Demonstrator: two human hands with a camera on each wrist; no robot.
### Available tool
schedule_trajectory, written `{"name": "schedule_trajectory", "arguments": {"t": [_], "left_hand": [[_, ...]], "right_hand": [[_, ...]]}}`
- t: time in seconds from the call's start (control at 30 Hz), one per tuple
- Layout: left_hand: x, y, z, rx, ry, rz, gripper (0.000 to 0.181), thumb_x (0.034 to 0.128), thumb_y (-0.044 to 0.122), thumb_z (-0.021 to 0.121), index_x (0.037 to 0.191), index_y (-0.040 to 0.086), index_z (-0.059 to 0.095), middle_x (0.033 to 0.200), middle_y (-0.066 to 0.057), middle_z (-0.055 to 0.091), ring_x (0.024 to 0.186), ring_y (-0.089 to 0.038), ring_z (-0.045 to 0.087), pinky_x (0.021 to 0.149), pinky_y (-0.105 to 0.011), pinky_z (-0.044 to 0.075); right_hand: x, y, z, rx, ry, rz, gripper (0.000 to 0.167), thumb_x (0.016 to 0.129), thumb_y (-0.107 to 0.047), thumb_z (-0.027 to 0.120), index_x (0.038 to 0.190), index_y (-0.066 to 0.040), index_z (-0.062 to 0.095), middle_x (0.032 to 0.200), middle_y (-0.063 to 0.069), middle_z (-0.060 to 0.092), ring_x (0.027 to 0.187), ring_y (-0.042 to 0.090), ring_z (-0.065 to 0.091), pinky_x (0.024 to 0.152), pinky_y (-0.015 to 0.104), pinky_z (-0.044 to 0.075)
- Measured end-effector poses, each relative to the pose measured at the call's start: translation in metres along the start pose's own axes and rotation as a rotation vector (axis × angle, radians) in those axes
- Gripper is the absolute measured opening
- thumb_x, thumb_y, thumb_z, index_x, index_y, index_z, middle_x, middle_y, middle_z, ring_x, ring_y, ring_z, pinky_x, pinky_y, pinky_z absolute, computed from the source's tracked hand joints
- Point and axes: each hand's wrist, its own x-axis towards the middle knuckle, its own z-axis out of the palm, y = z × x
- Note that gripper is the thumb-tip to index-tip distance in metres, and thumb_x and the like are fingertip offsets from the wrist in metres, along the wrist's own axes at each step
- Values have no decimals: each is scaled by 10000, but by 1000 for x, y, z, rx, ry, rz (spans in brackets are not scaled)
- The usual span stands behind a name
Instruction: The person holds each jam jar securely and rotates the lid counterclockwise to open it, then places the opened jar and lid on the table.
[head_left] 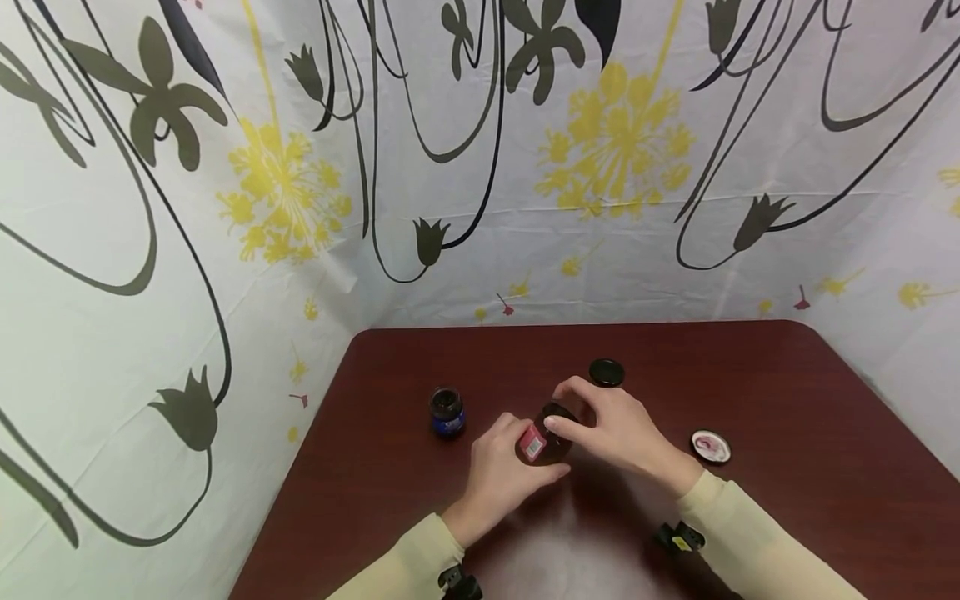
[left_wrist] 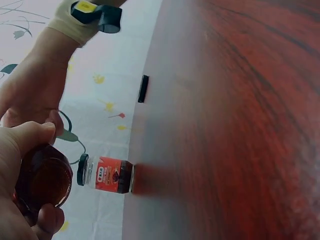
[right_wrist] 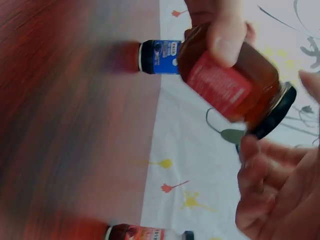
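Observation:
My left hand (head_left: 498, 462) grips an amber-brown glass jar (right_wrist: 240, 82) with a red label and black lid. The jar is tilted above the table, its lid towards my right hand (head_left: 618, 421). The fingers and thumb of that hand are curled about the black lid (right_wrist: 276, 111), fingertips at its edge. In the left wrist view the jar's dark glass base (left_wrist: 47, 182) shows between my left thumb and fingers.
On the dark red table (head_left: 390, 517), a blue-labelled jar (head_left: 447, 414) stands left. A red-labelled jar (left_wrist: 110, 174) with a black lid stands behind my right hand. An upturned lid (head_left: 710, 447) lies right. Patterned cloth (head_left: 450, 183) hangs behind.

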Motion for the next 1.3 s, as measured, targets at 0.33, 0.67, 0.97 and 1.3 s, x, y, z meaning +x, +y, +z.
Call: {"name": "schedule_trajectory", "arguments": {"t": [0.33, 0.67, 0.97, 1.3], "left_hand": [[-4, 1, 1, 6, -5, 16, 513, 670, 579, 884, 1017, 249, 701, 878, 168, 522, 713, 37, 507, 607, -132, 429], [-4, 3, -1, 9, 29, 52, 507, 645, 511, 925, 1010, 240, 700, 879, 155, 538, 716, 29, 519, 613, -150, 450], [-3, 6, -2, 26, 27, 47, 501, 632, 489, 937, 989, 233, 697, 868, 155, 532, 711, 26, 505, 608, -159, 441], [-4, 6, -3, 54, 22, 53, 497, 655, 536, 907, 988, 235, 694, 870, 155, 534, 700, 22, 497, 604, -164, 436]], "right_hand": [[0, -11, 4, -113, 85, -17, 360, 889, -697, 594, 877, -338, 617, 567, -168, 469, 485, 35, 443, 480, 287, 376], [-3, -10, 4, -67, 96, -46, 316, 892, -654, 634, 921, -340, 622, 574, -148, 465, 484, 39, 429, 479, 274, 373], [-3, -10, 4, -28, 108, -74, 272, 890, -601, 680, 961, -344, 626, 582, -139, 448, 499, 37, 418, 497, 271, 373], [-6, -9, 2, 15, 73, -66, 270, 888, -605, 679, 981, -358, 622, 605, -120, 460, 527, 42, 431, 522, 267, 388]]}}
